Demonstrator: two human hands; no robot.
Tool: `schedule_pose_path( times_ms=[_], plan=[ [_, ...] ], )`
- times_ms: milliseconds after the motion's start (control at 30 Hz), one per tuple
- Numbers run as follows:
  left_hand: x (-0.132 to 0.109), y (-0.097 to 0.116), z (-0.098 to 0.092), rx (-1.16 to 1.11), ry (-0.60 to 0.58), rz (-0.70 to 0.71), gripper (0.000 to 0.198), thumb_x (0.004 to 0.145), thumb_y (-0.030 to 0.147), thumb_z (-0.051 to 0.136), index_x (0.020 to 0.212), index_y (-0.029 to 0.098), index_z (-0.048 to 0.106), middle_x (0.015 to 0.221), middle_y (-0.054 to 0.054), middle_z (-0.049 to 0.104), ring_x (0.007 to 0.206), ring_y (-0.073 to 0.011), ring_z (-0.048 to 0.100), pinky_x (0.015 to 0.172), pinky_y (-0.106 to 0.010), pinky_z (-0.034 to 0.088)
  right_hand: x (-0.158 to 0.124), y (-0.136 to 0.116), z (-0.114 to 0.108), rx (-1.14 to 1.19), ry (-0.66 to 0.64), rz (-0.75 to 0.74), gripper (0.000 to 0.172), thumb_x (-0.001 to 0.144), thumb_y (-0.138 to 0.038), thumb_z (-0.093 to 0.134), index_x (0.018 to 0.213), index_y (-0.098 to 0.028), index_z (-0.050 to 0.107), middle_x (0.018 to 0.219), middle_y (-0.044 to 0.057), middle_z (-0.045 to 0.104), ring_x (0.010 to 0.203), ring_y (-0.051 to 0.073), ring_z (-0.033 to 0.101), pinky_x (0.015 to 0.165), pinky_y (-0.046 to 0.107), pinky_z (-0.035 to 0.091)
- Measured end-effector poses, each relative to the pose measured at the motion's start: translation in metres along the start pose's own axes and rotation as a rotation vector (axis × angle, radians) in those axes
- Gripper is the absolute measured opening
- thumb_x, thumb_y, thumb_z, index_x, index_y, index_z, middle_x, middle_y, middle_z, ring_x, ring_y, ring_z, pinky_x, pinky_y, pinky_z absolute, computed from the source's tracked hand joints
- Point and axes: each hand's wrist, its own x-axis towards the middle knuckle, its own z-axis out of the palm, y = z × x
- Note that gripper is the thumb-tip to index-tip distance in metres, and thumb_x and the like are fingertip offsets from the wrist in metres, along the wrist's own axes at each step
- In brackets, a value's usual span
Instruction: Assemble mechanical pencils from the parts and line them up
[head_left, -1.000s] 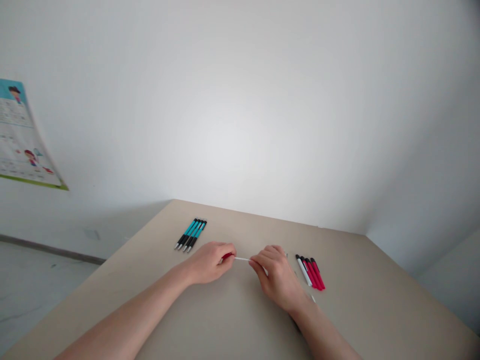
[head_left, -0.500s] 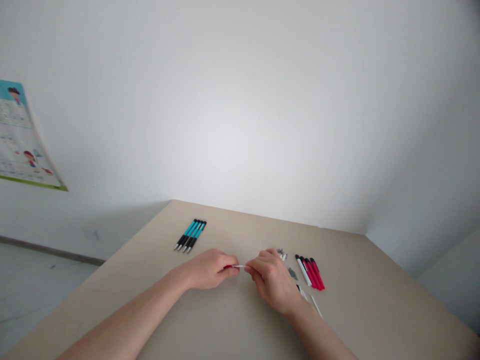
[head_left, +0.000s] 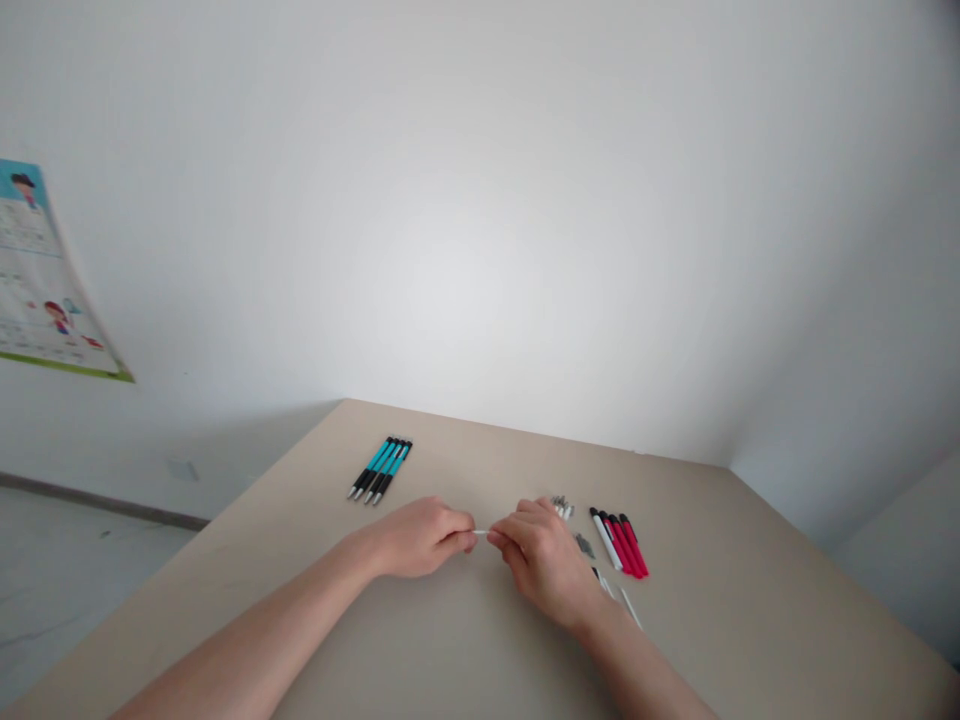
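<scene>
My left hand (head_left: 421, 540) is closed over the table's middle. The red pen barrel seen in it half a second ago is now covered by the fingers. Between the two hands shows a short length of thin white pen refill (head_left: 481, 532). My right hand (head_left: 546, 562) pinches the refill's right end with thumb and forefinger. Just beyond that hand lie small silver pen tips (head_left: 561, 505) and a little heap of grey springs (head_left: 585, 546). More white refills (head_left: 630, 607) lie by the right wrist, partly hidden by it.
Several turquoise and black pens (head_left: 381, 470) lie side by side at the table's (head_left: 465, 450) back left. One white barrel (head_left: 604, 540) and red barrels (head_left: 628, 546) with black tops lie on the right. A wall stands behind the table, with a poster (head_left: 56, 280) at left.
The hands have barely moved. The red that showed at the left fingers is now hidden, and slightly less of the white refill shows between the hands.
</scene>
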Motion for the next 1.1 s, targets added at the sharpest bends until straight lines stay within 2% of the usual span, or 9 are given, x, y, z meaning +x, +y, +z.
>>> schedule_pose_path(
  times_ms=[100, 167, 267, 333, 433, 533, 767, 1100],
  plan=[
    [-0.001, 0.001, -0.001, -0.031, -0.013, -0.004, 0.037, 0.096, 0.034, 0.033, 0.076, 0.018, 0.061, 0.059, 0.001, 0.055, 0.054, -0.0119, 0.047, 0.055, -0.022, 0.028, 0.000, 0.003, -0.006, 0.072, 0.008, 0.014, 0.022, 0.092, -0.030, 0.050, 0.083, -0.020, 0.068, 0.066, 0.002, 0.065, 0.069, 0.016, 0.056, 0.071, 0.029, 0.033],
    [-0.001, 0.001, -0.003, -0.058, -0.020, -0.013, 0.037, 0.096, 0.033, 0.033, 0.078, 0.018, 0.061, 0.059, 0.001, 0.055, 0.055, -0.0114, 0.046, 0.056, -0.021, 0.029, -0.001, 0.010, -0.012, 0.103, 0.064, 0.067, 0.022, 0.090, -0.034, 0.051, 0.089, -0.020, 0.068, 0.070, 0.003, 0.066, 0.070, 0.017, 0.057, 0.073, 0.029, 0.036],
    [-0.002, 0.002, -0.004, -0.090, -0.021, -0.028, 0.037, 0.096, 0.032, 0.032, 0.080, 0.018, 0.061, 0.059, 0.001, 0.054, 0.054, -0.0108, 0.045, 0.056, -0.020, 0.029, -0.004, 0.030, -0.022, 0.064, 0.178, 0.217, 0.029, 0.091, -0.032, 0.045, 0.080, -0.018, 0.067, 0.070, 0.004, 0.066, 0.069, 0.017, 0.058, 0.070, 0.028, 0.038],
    [-0.002, 0.001, -0.005, -0.100, -0.027, -0.030, 0.037, 0.096, 0.033, 0.032, 0.079, 0.018, 0.061, 0.058, 0.002, 0.053, 0.053, -0.0106, 0.044, 0.055, -0.020, 0.028, -0.006, 0.044, -0.027, 0.009, 0.200, 0.350, 0.029, 0.089, -0.032, 0.046, 0.074, -0.018, 0.067, 0.067, 0.004, 0.065, 0.065, 0.016, 0.058, 0.065, 0.026, 0.038],
    [-0.002, 0.001, -0.005, -0.096, -0.030, -0.034, 0.038, 0.096, 0.035, 0.031, 0.082, 0.018, 0.062, 0.054, 0.003, 0.048, 0.050, -0.0106, 0.040, 0.052, -0.021, 0.026, -0.008, 0.059, -0.032, -0.052, 0.103, 0.581, 0.024, 0.084, -0.030, 0.052, 0.070, -0.020, 0.068, 0.061, 0.002, 0.064, 0.059, 0.016, 0.058, 0.057, 0.025, 0.036],
    [-0.003, 0.001, -0.006, -0.092, -0.029, -0.054, 0.040, 0.096, 0.038, 0.030, 0.088, 0.018, 0.064, 0.049, 0.004, 0.040, 0.046, -0.0109, 0.034, 0.049, -0.022, 0.023, -0.009, 0.064, -0.032, -0.086, 0.044, 0.692, 0.020, 0.080, -0.028, 0.055, 0.070, -0.022, 0.070, 0.064, 0.001, 0.067, 0.062, 0.017, 0.060, 0.055, 0.025, 0.035],
    [-0.003, 0.002, -0.007, -0.127, -0.044, -0.058, 0.039, 0.095, 0.036, 0.032, 0.086, 0.017, 0.065, 0.049, 0.005, 0.038, 0.045, -0.0099, 0.034, 0.048, -0.022, 0.023, -0.013, 0.073, -0.030, -0.145, 0.006, 0.732, 0.018, 0.079, -0.026, 0.055, 0.073, -0.020, 0.071, 0.071, 0.005, 0.070, 0.069, 0.019, 0.063, 0.059, 0.025, 0.038],
    [-0.003, 0.000, -0.005, -0.132, -0.047, -0.092, 0.040, 0.095, 0.038, 0.032, 0.084, 0.017, 0.064, 0.049, 0.004, 0.039, 0.045, -0.0099, 0.034, 0.048, -0.022, 0.022, -0.012, 0.073, -0.022, -0.133, -0.068, 0.684, 0.016, 0.077, -0.018, 0.056, 0.073, -0.019, 0.072, 0.070, 0.006, 0.070, 0.069, 0.019, 0.064, 0.060, 0.025, 0.038]
  ],
)
